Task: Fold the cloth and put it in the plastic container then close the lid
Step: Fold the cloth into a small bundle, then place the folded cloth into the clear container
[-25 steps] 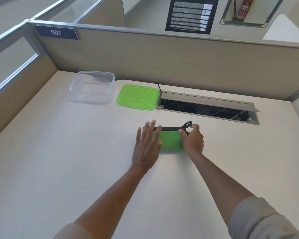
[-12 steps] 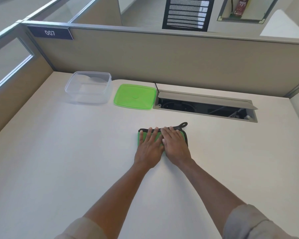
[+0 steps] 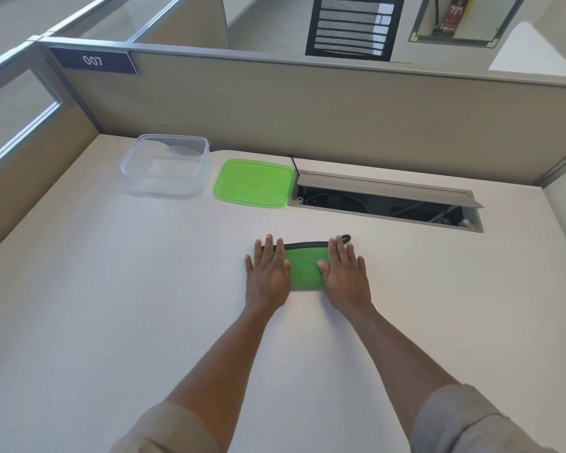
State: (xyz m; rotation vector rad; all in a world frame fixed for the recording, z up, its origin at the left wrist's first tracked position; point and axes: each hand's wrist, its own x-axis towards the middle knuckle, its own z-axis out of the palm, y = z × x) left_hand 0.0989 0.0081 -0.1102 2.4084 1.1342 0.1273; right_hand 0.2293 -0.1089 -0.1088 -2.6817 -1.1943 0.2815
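A green cloth (image 3: 305,267) with a black edge and hanging loop lies folded flat on the white desk. My left hand (image 3: 268,276) rests palm down on its left end, fingers spread. My right hand (image 3: 343,276) presses flat on its right end, next to the loop. Neither hand grips the cloth. The clear plastic container (image 3: 165,163) stands open at the back left of the desk. Its green lid (image 3: 254,183) lies flat just to the right of it, apart from the container.
An open cable hatch (image 3: 384,202) with a raised flap sits in the desk behind the cloth, right of the lid. Beige partition walls (image 3: 307,109) close the desk at the back and on both sides.
My right hand let go of the cloth's loop and laid flat. Both hands then slid apart from the cloth's middle to its two ends.
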